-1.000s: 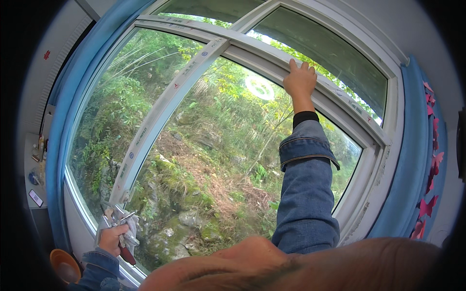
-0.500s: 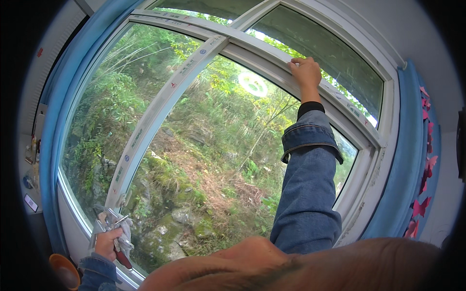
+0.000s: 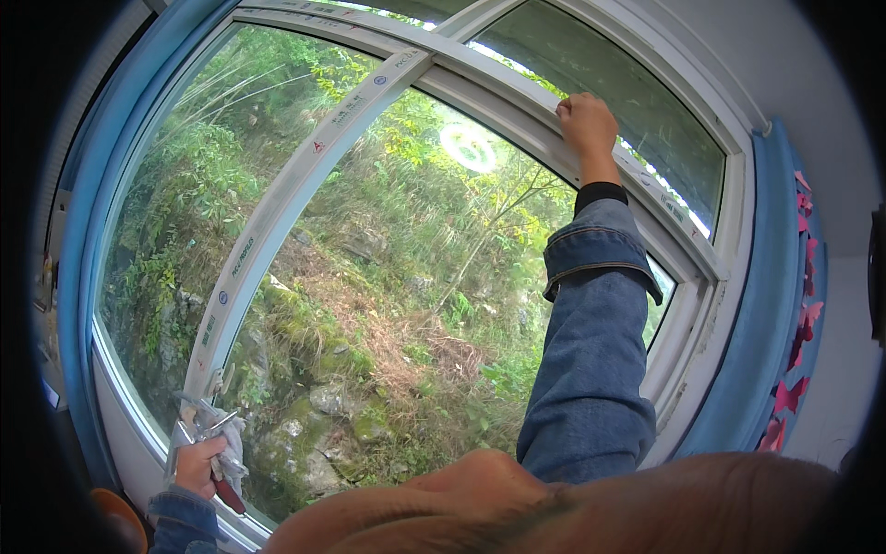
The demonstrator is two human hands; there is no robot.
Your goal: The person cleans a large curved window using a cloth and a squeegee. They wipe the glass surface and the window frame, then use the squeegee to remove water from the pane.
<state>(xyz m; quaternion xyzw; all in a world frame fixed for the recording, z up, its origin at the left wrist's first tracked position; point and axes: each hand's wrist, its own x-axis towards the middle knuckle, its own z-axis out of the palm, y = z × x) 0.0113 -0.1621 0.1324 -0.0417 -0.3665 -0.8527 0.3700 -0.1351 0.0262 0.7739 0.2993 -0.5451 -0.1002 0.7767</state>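
My right hand [image 3: 591, 129] is raised to the white window crossbar [image 3: 517, 85], its fingers curled closed against the bar. Whatever the fingertips may hold is hidden. Low on the left, my left hand [image 3: 196, 465] is closed around a metal tool with a dark red handle [image 3: 230, 497]. A crumpled whitish cloth [image 3: 231, 448] is bunched in the same grip; the exact kind of tool cannot be made out. This hand is beside the lower end of the white upright bar [image 3: 305, 175], which carries printed film. Large window panes fill the middle, with a green, rocky slope behind.
Blue curtains hang on both sides, the left curtain [image 3: 88, 277] and the right curtain [image 3: 761, 295]. Pink and red butterfly decorations [image 3: 796, 342] run down the right one. An orange round object [image 3: 120, 519] shows at the lower left. A ring-shaped light reflection shines on the glass.
My right hand has shifted slightly right along the crossbar and curled more tightly. My left hand keeps its hold on the tool and cloth. The whole view has shifted a little.
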